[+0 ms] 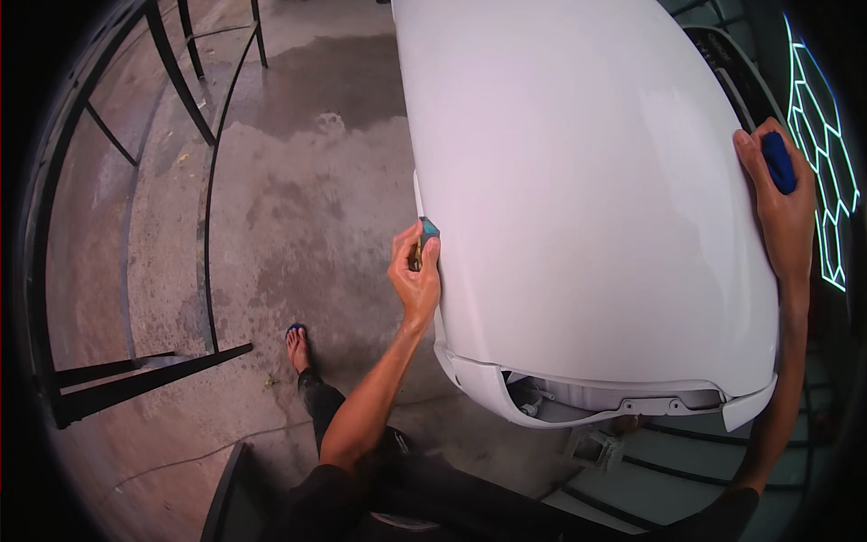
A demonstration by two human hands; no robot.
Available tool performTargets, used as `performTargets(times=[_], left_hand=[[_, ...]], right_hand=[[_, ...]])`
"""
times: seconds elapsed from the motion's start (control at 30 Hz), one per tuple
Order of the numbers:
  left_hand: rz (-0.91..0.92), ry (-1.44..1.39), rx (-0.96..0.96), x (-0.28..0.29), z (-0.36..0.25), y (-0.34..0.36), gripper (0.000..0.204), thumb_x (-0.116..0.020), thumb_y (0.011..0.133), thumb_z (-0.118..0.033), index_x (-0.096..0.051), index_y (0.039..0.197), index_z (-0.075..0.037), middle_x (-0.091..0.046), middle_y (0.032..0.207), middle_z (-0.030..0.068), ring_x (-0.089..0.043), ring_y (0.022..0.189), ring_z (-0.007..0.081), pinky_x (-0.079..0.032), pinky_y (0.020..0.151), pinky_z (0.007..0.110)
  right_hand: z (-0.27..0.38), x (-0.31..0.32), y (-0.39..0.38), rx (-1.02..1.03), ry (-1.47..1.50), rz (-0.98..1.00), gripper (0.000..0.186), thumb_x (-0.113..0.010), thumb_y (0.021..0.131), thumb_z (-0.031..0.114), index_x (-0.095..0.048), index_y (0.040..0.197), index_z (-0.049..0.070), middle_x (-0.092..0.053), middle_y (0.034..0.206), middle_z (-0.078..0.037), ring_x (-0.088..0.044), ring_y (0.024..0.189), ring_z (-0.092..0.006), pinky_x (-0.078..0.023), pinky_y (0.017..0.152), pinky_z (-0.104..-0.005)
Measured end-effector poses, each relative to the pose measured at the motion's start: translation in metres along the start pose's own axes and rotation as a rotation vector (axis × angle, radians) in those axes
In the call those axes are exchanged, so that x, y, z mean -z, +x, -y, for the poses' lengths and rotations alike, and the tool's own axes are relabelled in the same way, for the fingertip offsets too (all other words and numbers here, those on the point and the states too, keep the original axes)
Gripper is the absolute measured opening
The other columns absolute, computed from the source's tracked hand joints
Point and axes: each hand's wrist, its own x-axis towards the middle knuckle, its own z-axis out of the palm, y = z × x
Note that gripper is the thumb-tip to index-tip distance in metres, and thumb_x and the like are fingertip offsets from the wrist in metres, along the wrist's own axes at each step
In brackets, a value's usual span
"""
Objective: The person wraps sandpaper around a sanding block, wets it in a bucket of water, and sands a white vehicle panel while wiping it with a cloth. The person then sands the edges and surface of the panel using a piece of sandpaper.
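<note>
A large, glossy white curved panel (578,199), shaped like a vehicle body part, fills the middle and right. At its left edge my left hand (417,275) is closed on a small teal-and-dark piece (429,230), whose tip meets the edge; its exact kind is unclear. My right hand (784,208) reaches along the panel's right edge, with the thumb near the rim. It is closed around a dark blue, soft-looking wad (778,163). Part of that wad is hidden by my fingers.
Black metal frames (212,181) stand at the left on a stained concrete floor (298,217). A bare opening (623,397) runs along the panel's near end. Bright hexagonal light lines (822,154) show at the right. My foot (297,348) is on the floor below left.
</note>
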Motion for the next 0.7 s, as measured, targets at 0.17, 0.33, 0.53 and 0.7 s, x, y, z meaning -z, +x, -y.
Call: performTargets(times=[0.17,0.33,0.53,0.7], left_hand=[[0.162,0.031,-0.259,0.024,-0.009,-0.087,0.034,-0.074,0.094,-0.008,-0.068,0.125,0.004,-0.064,0.127,0.0156,-0.061,0.113,0.0242,-0.047,0.098,0.033],[0.196,0.006,-0.303,0.012,-0.009,-0.018,0.033,-0.075,0.091,-0.006,-0.069,0.122,0.004,-0.064,0.13,0.0172,-0.06,0.118,0.0264,-0.047,0.102,0.036],[0.279,0.103,-0.437,0.035,-0.014,-0.091,0.028,-0.07,0.089,0.001,-0.07,0.118,0.005,-0.063,0.135,0.0201,-0.06,0.121,0.0301,-0.046,0.104,0.039],[0.175,-0.003,-0.345,0.008,-0.007,-0.021,0.029,-0.068,0.094,-0.003,-0.067,0.122,0.004,-0.062,0.137,0.0188,-0.059,0.123,0.0293,-0.047,0.105,0.04]], right_hand=[[-0.001,0.013,-0.005,-0.025,-0.047,-0.058,0.039,-0.072,0.094,0.05,-0.068,0.091,0.011,-0.057,0.074,0.0,-0.059,0.066,-0.0117,-0.049,0.067,-0.0292],[-0.003,0.007,0.005,0.083,0.046,0.099,0.041,-0.072,0.095,0.049,-0.066,0.086,0.009,-0.056,0.072,0.002,-0.06,0.07,-0.0112,-0.049,0.069,-0.0289],[-0.015,0.008,0.005,0.006,0.029,0.075,0.059,-0.072,0.091,0.058,-0.07,0.109,0.002,-0.067,0.09,-0.011,-0.068,0.081,-0.0221,-0.054,0.082,-0.0366],[-0.024,-0.002,0.005,0.036,0.012,0.03,0.075,-0.072,0.089,0.062,-0.065,0.131,0.0,-0.069,0.112,-0.019,-0.072,0.096,-0.0294,-0.056,0.091,-0.0411]])
